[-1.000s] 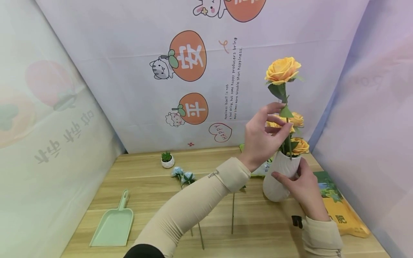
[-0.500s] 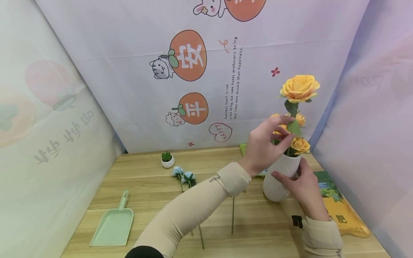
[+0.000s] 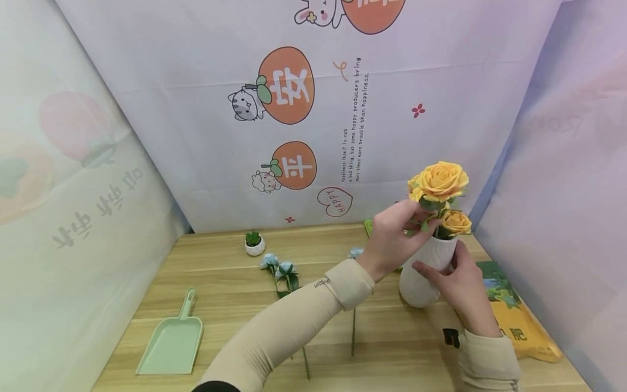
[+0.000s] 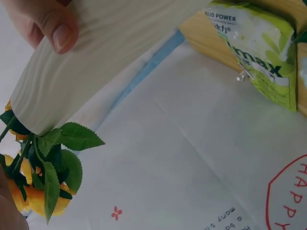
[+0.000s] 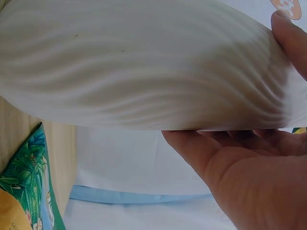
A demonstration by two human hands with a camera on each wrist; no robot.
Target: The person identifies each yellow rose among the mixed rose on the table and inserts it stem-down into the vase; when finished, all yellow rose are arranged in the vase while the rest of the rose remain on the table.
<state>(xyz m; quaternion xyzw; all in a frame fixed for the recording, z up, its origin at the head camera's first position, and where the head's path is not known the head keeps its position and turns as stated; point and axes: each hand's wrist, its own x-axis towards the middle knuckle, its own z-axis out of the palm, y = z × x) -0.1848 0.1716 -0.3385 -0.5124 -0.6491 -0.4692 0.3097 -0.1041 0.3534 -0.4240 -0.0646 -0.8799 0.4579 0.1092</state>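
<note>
In the head view, a white ribbed vase (image 3: 420, 277) stands at the right of the table. The right hand (image 3: 465, 286) grips it near the mouth, thumb on one side and fingers on the other. Just above the rim, the left hand (image 3: 399, 231) pinches the leafy stem of a yellow rose (image 3: 442, 181), whose stem reaches down to the vase's mouth. Other yellow roses (image 3: 456, 223) poke out there too. The left wrist view shows green leaves (image 4: 79, 136) spilling over the rim. Fingers of the right hand wrap under the vase (image 5: 134, 67) in the right wrist view.
Blue flowers (image 3: 286, 269) lie left of centre, with another blue flower (image 3: 356, 252) beside the left wrist. A pale green dustpan (image 3: 171, 345) and a small potted succulent (image 3: 254, 246) are at left. Behind the vase is a green packet (image 4: 261, 55); a yellow bag (image 3: 524, 332) lies at right.
The left hand has come down with the yellow rose, whose bloom dropped from high above the vase to just over the other roses. The right hand and vase have stayed put.
</note>
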